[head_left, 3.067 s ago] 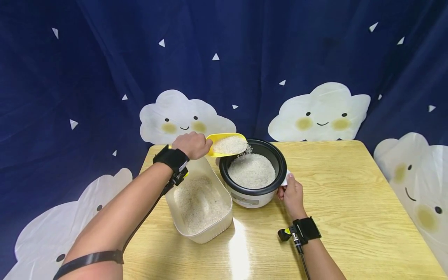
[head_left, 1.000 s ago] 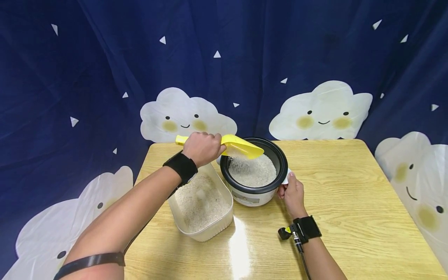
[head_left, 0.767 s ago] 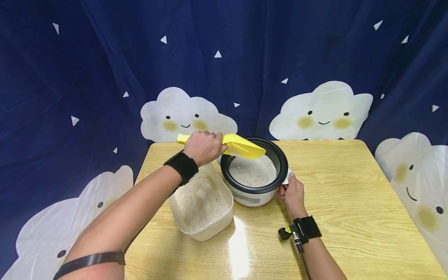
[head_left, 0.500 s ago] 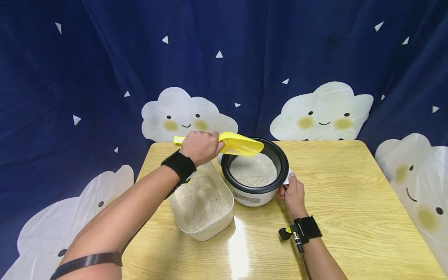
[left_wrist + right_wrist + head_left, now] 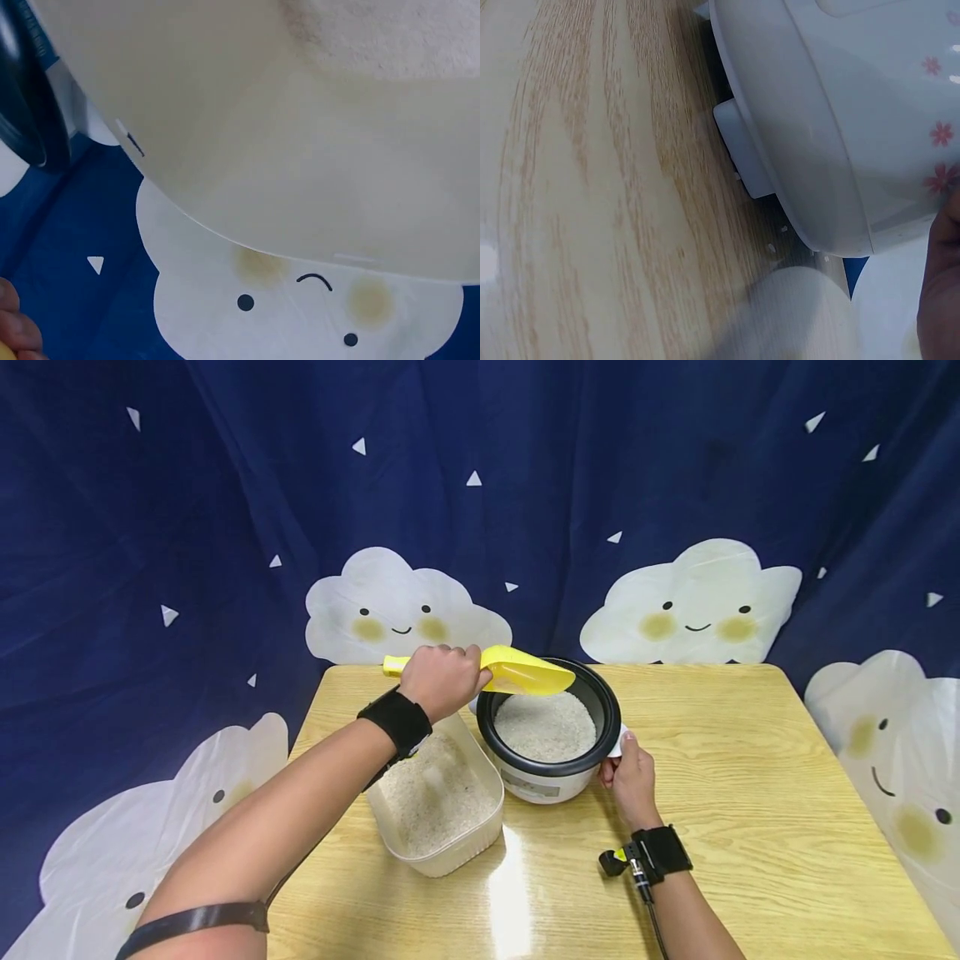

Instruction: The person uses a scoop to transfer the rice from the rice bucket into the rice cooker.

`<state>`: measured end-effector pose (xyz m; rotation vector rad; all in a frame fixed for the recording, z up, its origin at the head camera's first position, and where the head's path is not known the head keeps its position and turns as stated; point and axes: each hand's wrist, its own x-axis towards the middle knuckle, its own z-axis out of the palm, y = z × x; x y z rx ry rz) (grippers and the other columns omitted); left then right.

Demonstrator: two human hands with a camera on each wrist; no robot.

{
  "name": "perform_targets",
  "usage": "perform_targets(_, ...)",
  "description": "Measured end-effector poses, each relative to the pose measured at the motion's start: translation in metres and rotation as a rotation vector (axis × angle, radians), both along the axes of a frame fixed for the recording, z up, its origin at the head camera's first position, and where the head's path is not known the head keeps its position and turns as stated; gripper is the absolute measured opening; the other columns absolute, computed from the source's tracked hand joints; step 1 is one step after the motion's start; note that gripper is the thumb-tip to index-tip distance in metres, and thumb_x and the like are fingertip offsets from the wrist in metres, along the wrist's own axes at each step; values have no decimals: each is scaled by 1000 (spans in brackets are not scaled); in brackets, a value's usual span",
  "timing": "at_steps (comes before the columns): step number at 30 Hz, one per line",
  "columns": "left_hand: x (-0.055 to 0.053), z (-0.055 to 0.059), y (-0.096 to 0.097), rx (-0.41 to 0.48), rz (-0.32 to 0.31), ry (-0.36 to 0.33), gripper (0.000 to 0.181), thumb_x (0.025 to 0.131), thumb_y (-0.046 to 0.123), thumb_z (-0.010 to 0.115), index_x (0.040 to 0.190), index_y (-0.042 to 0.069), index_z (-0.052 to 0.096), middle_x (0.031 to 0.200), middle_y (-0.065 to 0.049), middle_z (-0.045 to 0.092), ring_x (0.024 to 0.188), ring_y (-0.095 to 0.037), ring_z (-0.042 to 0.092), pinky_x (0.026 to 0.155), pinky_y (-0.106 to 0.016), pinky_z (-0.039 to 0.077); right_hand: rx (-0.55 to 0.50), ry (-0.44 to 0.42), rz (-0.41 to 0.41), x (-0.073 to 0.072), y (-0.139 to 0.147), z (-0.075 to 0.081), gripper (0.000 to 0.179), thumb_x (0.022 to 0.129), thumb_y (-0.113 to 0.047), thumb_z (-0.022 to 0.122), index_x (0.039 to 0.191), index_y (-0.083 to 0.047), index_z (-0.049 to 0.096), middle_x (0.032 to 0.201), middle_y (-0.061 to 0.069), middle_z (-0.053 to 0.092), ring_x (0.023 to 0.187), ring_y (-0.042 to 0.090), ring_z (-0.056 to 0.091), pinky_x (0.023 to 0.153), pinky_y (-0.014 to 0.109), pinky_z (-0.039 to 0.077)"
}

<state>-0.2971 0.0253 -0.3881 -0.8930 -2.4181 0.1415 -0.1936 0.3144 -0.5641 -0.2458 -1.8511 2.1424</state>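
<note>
My left hand (image 5: 444, 678) grips the handle of a yellow scoop (image 5: 528, 675), whose tilted blade hangs over the rice cooker. White rice (image 5: 546, 727) lies in the black-rimmed pot of the white rice cooker (image 5: 536, 787). At the cooker's right side, my right hand (image 5: 632, 777) holds its white side handle (image 5: 618, 742). Left of the cooker stands a cream plastic bin (image 5: 457, 853) with more rice inside, partly hidden under my left wrist. In the right wrist view, part of my right hand (image 5: 941, 292) shows beside the cooker's flowered wall (image 5: 900, 150).
Everything stands on a light wooden table (image 5: 735, 793). A few loose grains (image 5: 771, 247) lie by the cooker's foot in the right wrist view. Behind the table hangs a dark blue curtain (image 5: 555, 502) with white clouds.
Rice has poured from the scoop into the cooker, and the stream has stopped. My left hand has turned and shifted right with the scoop. The right hand stays at the cooker's handle.
</note>
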Motion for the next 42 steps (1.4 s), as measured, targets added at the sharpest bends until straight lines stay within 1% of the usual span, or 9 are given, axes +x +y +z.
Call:
perform_targets(8,0,-5,1,-91,-62,196,37,93,40,70,73,12,57,56,2,55,50,-17,56,48,-32,49,-20,-2,2,0,-2,2,62,113,-37,29,64,-4,46,46,-2,43,40,10,40,44,27,35)
perform_targets(12,1,-4,2,-135,-105,229,38,92,43,72,77,11,58,59,2,56,51,-15,54,50,-30,50,-27,-6,-3,0,-2,2,61,113,-37,29,64,-6,47,46,-2,44,40,10,40,44,26,35)
perform_targets(15,2,-4,3,-140,-103,216,36,93,42,71,78,11,58,59,2,56,51,-15,54,51,-30,50,-25,-7,-2,1,-2,1,61,113,-37,29,63,-7,46,46,-3,44,40,9,40,44,26,34)
perform_targets(19,3,-3,2,-91,-43,128,35,96,40,66,76,12,60,59,1,58,52,-18,58,49,-33,51,-23,-3,3,1,-2,-1,61,113,-37,28,62,-7,44,46,-5,43,39,8,38,42,27,31)
perform_targets(23,3,-1,-5,-12,39,-36,37,100,36,57,72,11,58,56,0,55,50,-22,60,46,-40,51,-14,9,2,1,-2,-1,62,113,-39,28,62,-6,43,45,-5,42,39,7,38,41,28,30)
perform_targets(28,3,6,-28,36,143,-259,40,102,33,44,69,12,49,56,1,44,48,-24,52,46,-43,47,-20,20,5,0,-2,0,62,113,-39,29,62,-7,43,46,-5,42,38,7,38,41,27,30)
perform_targets(31,3,9,-48,62,202,-340,42,102,32,39,65,14,44,55,2,38,47,-23,44,44,-39,38,-31,12,6,-1,-3,1,60,113,-38,29,63,-8,44,46,-5,42,39,7,37,41,28,30)
perform_targets(36,4,12,-78,88,247,-365,45,101,32,38,60,15,41,52,3,33,44,-22,39,42,-35,30,-34,-19,-7,-1,-3,3,59,113,-36,28,64,-9,47,46,-4,43,39,8,38,42,27,31)
perform_targets(42,9,9,-104,66,267,-354,46,100,33,39,58,16,41,51,2,35,44,-22,40,42,-35,29,-58,18,-2,-2,-2,1,58,113,-35,30,65,-8,46,46,-4,42,39,8,37,42,27,29)
